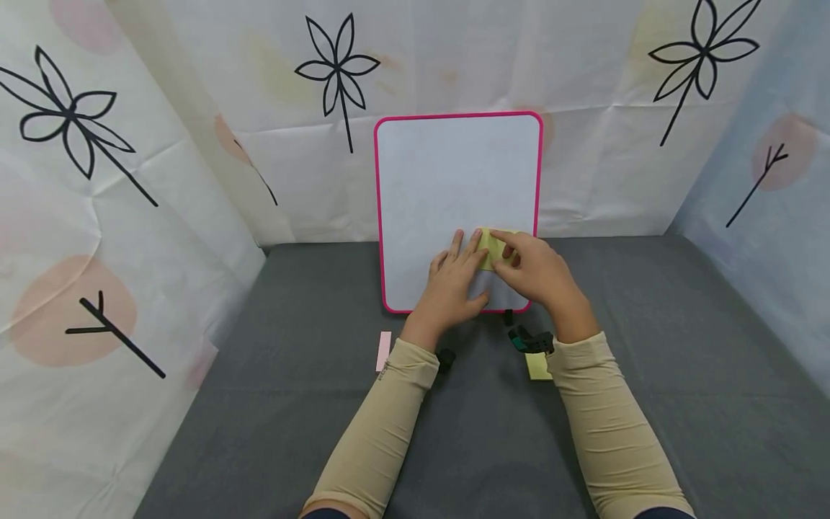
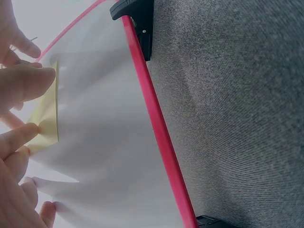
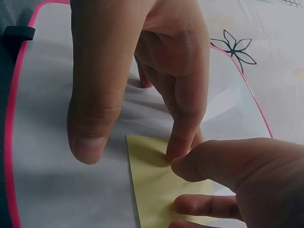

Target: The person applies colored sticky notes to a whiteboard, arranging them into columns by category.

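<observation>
On the lower right of a pink-framed whiteboard [image 1: 447, 173] lies a yellow sticky note [image 1: 491, 252], its lower edge standing slightly off the surface in the left wrist view. My left hand [image 1: 450, 285] rests on the board with its fingers spread. Its index fingertip touches the note's left edge. My right hand [image 1: 538, 270] is over the note and covers its right part. The index finger presses near the upper edge, while the thumb is apart from it, lower down. In the right wrist view, right fingertips [image 3: 190, 204] lie on the yellow paper [image 3: 147, 183].
Nearer me on the dark grey cloth [image 1: 486, 447] are a pink paper strip [image 1: 383, 351], by my left sleeve, and another yellow note [image 1: 537, 367], partly under my right wrist. Black clips [image 2: 142, 28] hold the board's lower edge. Patterned fabric walls [image 1: 603, 173] surround the table.
</observation>
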{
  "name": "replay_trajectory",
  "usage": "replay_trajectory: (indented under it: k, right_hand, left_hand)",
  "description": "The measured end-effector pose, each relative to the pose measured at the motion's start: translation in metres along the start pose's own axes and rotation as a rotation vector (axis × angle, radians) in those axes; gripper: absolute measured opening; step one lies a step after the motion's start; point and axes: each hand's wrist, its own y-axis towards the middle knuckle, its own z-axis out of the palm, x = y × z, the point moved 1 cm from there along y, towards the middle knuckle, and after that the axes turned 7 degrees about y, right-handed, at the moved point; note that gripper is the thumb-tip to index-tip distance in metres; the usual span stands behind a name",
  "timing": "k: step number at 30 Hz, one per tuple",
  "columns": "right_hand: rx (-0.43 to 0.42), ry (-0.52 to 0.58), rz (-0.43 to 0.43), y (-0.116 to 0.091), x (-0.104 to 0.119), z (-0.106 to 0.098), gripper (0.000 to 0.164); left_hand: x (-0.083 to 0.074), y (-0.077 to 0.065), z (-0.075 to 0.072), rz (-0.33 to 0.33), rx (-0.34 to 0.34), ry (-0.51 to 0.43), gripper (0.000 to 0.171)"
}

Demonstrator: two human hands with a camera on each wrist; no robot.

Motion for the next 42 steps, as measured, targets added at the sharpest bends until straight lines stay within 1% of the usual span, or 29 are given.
replay_trajectory:
  k: [6, 12, 19, 28, 36, 42]
  right_hand:
    - [-0.016, -0.002, 0.000, -0.002, -0.003, -0.006, 0.052]
    - [-0.041, 0.010, 0.021, -0.004, -0.008, -0.013, 0.050]
    - [-0.055, 0.002, 0.023, -0.006, -0.014, -0.020, 0.046]
    - [-0.071, -0.014, 0.051, -0.009, -0.020, -0.026, 0.045]
    - [-0.045, -0.015, 0.059, -0.010, -0.014, -0.025, 0.046]
    - [-0.013, -0.001, 0.025, -0.007, -0.005, -0.013, 0.048]
  left_hand:
    - [-0.001, 0.001, 0.000, -0.007, 0.005, 0.013, 0.080]
    - [-0.002, 0.002, -0.001, -0.011, 0.004, 0.023, 0.079]
    - [-0.003, 0.002, -0.001, -0.021, 0.007, 0.007, 0.080]
    - [-0.004, 0.002, 0.000, -0.029, 0.010, 0.006, 0.079]
    - [-0.004, 0.001, 0.000, -0.031, 0.014, 0.004, 0.079]
    - [-0.002, -0.001, -0.001, -0.011, 0.008, 0.000, 0.079]
